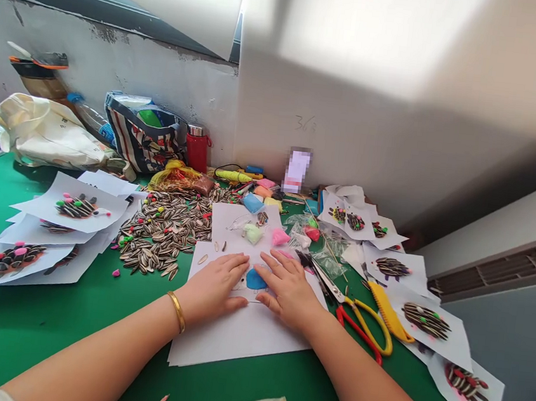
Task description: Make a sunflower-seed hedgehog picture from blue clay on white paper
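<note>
My left hand (pixel 216 281), a gold bangle at its wrist, lies flat with fingers stretched out on a stack of white paper (pixel 229 337). From the other side, my right hand (pixel 292 289) spreads over the same sheet. Between them shows a flattened blue patch that looks like modelling clay (pixel 256 279), inside a drawn outline. My right fingertips reach its edge; whether they press on it I cannot tell. Just beyond the hands sit a pale green clay lump (pixel 252 233) and a pink clay lump (pixel 280 237). A few loose sunflower seeds (pixel 203 259) lie by my left fingers.
A heap of striped sunflower seeds (pixel 164 228) covers the table (pixel 66 339) at left. Sheets with seed hedgehogs (pixel 76 206) lie left, more hedgehog sheets (pixel 427 322) right. Scissors (pixel 356 312) and a yellow-handled tool (pixel 388 312) lie near my right hand. A red flask (pixel 197 148) stands behind.
</note>
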Tool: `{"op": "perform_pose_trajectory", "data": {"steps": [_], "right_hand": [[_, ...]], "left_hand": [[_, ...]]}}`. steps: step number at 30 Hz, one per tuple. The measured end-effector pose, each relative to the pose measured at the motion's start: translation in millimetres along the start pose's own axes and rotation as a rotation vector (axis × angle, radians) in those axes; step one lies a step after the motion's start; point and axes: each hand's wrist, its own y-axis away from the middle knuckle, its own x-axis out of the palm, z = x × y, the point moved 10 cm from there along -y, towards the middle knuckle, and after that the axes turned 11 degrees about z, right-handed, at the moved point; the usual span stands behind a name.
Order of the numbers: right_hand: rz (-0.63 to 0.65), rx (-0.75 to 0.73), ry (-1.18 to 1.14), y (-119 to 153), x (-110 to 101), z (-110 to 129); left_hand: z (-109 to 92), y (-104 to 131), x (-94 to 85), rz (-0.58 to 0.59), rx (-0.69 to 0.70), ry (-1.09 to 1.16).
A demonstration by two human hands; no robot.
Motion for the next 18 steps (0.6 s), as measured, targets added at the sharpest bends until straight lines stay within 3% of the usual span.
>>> {"op": "perform_pose_trajectory", "data": {"steps": [18], "right_hand": [[-0.02,-0.015,0.035,-6.1,0.5,15.9]], "left_hand": [[-0.7,-0.2,0.4,-0.031,0.01,-0.05]]}}
